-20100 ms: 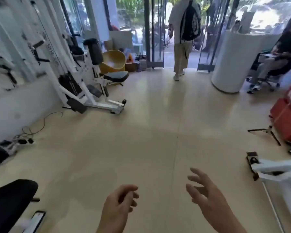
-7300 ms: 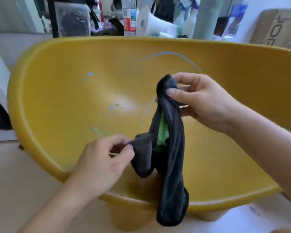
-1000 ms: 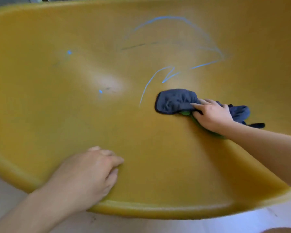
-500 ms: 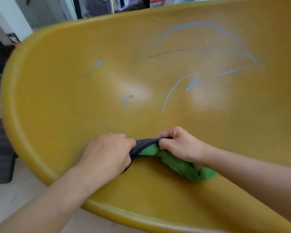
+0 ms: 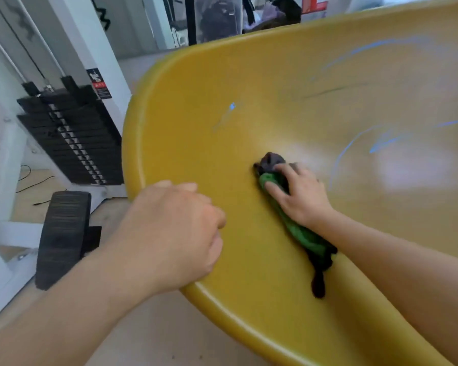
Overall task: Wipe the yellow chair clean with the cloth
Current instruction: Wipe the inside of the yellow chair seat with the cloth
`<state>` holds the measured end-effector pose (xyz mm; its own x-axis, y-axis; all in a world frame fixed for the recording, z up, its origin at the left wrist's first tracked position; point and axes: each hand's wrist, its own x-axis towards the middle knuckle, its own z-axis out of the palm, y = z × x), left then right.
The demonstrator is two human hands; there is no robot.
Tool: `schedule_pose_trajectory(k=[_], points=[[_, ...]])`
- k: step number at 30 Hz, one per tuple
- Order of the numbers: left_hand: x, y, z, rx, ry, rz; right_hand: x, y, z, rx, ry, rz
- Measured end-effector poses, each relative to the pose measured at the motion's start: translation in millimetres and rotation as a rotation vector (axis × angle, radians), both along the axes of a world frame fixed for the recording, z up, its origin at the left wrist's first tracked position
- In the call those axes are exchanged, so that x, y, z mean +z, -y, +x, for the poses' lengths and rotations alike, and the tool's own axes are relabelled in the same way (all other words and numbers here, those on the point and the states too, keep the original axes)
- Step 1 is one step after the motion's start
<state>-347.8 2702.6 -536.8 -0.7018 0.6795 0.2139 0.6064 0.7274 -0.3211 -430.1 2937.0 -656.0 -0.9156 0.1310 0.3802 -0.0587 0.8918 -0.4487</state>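
The yellow chair point(image 5: 249, 75) is a wide plastic shell that fills most of the view. Blue pen lines and a blue dot mark its inner surface. A dark grey and green cloth point(image 5: 299, 233) lies bunched in a long strip on the seat. My right hand point(image 5: 299, 194) presses flat on the cloth's upper end, fingers spread over it. My left hand point(image 5: 175, 231) rests in a loose fist on the chair's front left rim, apart from the cloth.
A white weight machine with a black weight stack point(image 5: 72, 136) stands close to the chair's left side. Its black foot pad point(image 5: 61, 239) sits on the wooden floor below. Cables point(image 5: 35, 183) run along the floor at far left. Clutter lies behind the chair.
Half a second ago both hands gripped the cloth near the front of the seat. Now my left hand has let go onto the rim, and my right hand has pushed the cloth up the seat.
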Motion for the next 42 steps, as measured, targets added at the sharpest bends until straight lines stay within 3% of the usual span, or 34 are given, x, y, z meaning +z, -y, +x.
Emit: schedule_pose_trajectory(k=[2, 5, 7, 8, 10, 12, 14, 16, 19, 20, 22, 25, 26, 28, 31, 33, 35, 38, 40, 42], points=[[4, 17, -5, -0.083, -0.044, 0.116, 14, 18, -4, -0.119, 0.063, -0.255], [24, 41, -33, -0.186, -0.187, 0.333, 46, 82, 51, 0.31, -0.045, -0.275], [30, 45, -51, -0.27, -0.162, 0.365, 53, 97, 59, 0.503, -0.017, -0.273], [30, 43, -55, -0.315, -0.127, 0.338, 52, 90, 48, 0.468, -0.024, -0.17], [24, 42, -58, -0.366, -0.086, 0.265, 33, 60, 9, 0.179, 0.0, -0.082], [21, 43, -61, -0.371, -0.038, 0.212, 27, 28, -37, -0.245, 0.107, -0.186], [21, 45, -66, -0.363, -0.022, 0.197, 22, 24, -57, -0.432, 0.119, -0.292], [22, 45, -70, -0.372, -0.031, 0.217, 29, 52, -45, -0.302, 0.064, -0.318], [22, 48, -68, -0.428, -0.052, 0.272, 42, 104, 10, 0.225, 0.025, -0.377], [23, 48, -69, -0.441, -0.057, 0.288, 46, 102, 12, 0.3, 0.062, -0.327], [23, 48, -68, -0.456, -0.075, 0.287, 45, 72, -5, 0.125, 0.121, -0.111], [21, 47, -67, -0.456, -0.104, 0.283, 43, 14, -52, -0.395, 0.263, -0.193], [20, 48, -66, -0.458, -0.11, 0.286, 45, 15, -56, -0.442, 0.254, -0.242], [19, 50, -67, -0.459, -0.108, 0.32, 50, 49, -45, -0.233, 0.212, -0.257], [19, 50, -66, -0.45, -0.106, 0.402, 68, 114, 5, 0.344, 0.03, -0.394], [20, 47, -66, -0.45, -0.089, 0.401, 65, 110, 9, 0.462, -0.011, -0.284], [24, 47, -67, -0.433, -0.029, 0.351, 47, 72, -22, 0.232, -0.008, -0.198], [34, 45, -77, -0.28, -0.021, 0.289, 31, 13, -70, -0.262, 0.14, -0.359], [48, 39, -96, -0.158, -0.05, 0.257, 38, 20, -79, -0.299, 0.145, -0.403], [66, 29, -117, -0.005, 0.032, 0.338, 55, 60, -65, -0.067, 0.098, -0.416]])
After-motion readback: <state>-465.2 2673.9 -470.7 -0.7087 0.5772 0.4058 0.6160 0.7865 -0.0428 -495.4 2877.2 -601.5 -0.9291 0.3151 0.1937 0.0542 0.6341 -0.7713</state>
